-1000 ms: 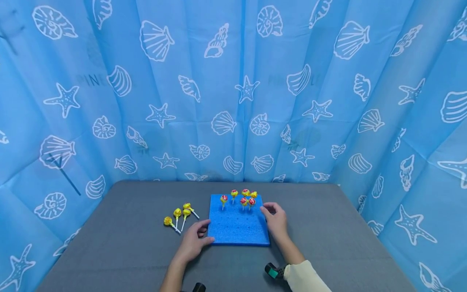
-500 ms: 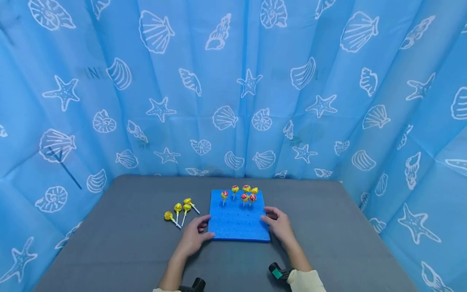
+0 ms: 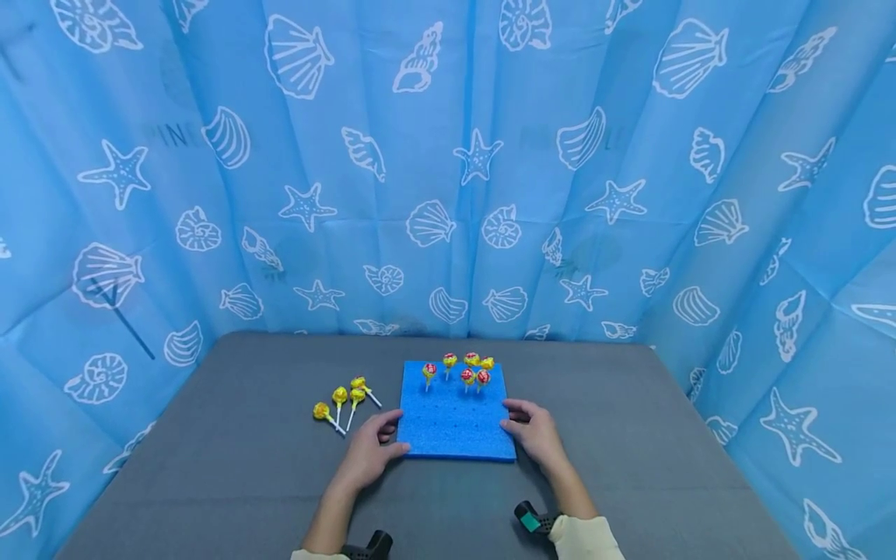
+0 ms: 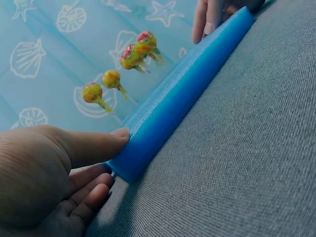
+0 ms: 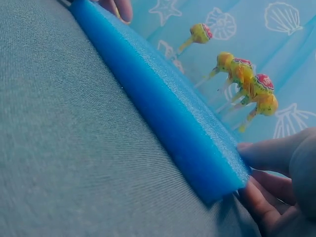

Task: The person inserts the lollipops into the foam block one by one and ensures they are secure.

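Observation:
A square blue foam board (image 3: 455,435) lies flat on the grey table, with several yellow-and-red wrapped lollipops (image 3: 467,376) standing upright in its far half. Small holes dot its nearer half. At the left edge, my left hand (image 3: 369,451) grips the board near its front corner; the left wrist view shows the thumb (image 4: 101,147) on the top edge and curled fingers (image 4: 94,195) low at the side. My right hand (image 3: 537,432) holds the opposite edge, its thumb (image 5: 266,153) on top and the other fingers against the side.
Several loose yellow lollipops (image 3: 339,404) lie on the table (image 3: 245,467) left of the board, sticks toward the person. A blue curtain (image 3: 448,155) with white shell prints hangs behind and at both sides. Each wrist wears a black device (image 3: 533,517).
My right hand has slid nearer along the board's right edge. The left hand keeps its place at the left edge. The head view has tilted slightly; the lollipops stay put.

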Action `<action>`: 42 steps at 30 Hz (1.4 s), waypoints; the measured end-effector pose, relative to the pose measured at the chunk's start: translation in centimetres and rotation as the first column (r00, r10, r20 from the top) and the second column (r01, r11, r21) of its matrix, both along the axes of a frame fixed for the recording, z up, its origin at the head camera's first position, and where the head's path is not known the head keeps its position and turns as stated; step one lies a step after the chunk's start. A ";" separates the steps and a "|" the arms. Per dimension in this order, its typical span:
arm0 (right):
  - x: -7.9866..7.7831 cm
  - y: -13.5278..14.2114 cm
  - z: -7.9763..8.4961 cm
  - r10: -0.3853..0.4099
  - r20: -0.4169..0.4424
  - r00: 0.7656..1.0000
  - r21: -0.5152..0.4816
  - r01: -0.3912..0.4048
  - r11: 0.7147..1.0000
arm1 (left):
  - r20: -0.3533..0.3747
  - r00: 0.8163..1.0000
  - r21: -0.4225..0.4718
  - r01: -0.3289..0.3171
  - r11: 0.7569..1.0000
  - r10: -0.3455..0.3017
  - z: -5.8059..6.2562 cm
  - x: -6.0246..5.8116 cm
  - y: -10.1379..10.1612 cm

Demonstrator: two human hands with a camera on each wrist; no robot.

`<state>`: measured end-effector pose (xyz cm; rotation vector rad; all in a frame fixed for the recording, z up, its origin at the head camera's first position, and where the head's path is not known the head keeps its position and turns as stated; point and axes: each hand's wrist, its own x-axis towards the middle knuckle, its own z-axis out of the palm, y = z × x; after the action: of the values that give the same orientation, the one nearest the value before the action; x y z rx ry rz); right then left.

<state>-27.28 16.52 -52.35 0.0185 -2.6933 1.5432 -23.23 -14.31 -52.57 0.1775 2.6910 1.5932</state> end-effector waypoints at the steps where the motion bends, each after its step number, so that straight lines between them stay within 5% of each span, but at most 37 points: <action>1: 0.0 0.0 0.0 0.003 -0.006 1.000 0.004 -0.003 1.000 | 0.000 1.000 0.001 0.001 1.000 -0.001 0.0 0.0 0.0; 13: 0.2 -0.1 0.0 -0.001 -0.026 1.000 0.013 0.002 1.000 | 0.035 0.998 0.025 0.045 0.999 -0.046 1.2 -1.2 -0.6; 19: 0.3 0.0 0.1 0.013 -0.033 0.999 0.007 -0.013 1.000 | -0.079 0.997 -0.024 0.022 0.999 -0.024 1.7 -2.6 -1.7; 26: 0.3 0.0 0.0 0.001 -0.012 1.000 0.013 -0.001 1.000 | -0.253 0.967 -0.039 -0.044 0.998 0.032 3.0 -3.9 -3.4; 33: 0.2 -0.1 0.1 -0.015 -0.010 1.000 0.006 0.015 1.000 | -0.281 0.959 -0.103 -0.005 0.995 -0.024 3.9 -5.3 -4.7; 42: 0.0 -0.1 -0.2 -0.020 -0.003 1.000 0.003 0.020 1.000 | -0.267 0.964 -0.186 -0.043 0.982 -0.009 3.7 -7.4 -6.5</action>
<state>-27.28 16.46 -52.50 -0.0064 -2.6850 1.5320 -30.64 -20.80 -48.89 0.3942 3.0338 1.3939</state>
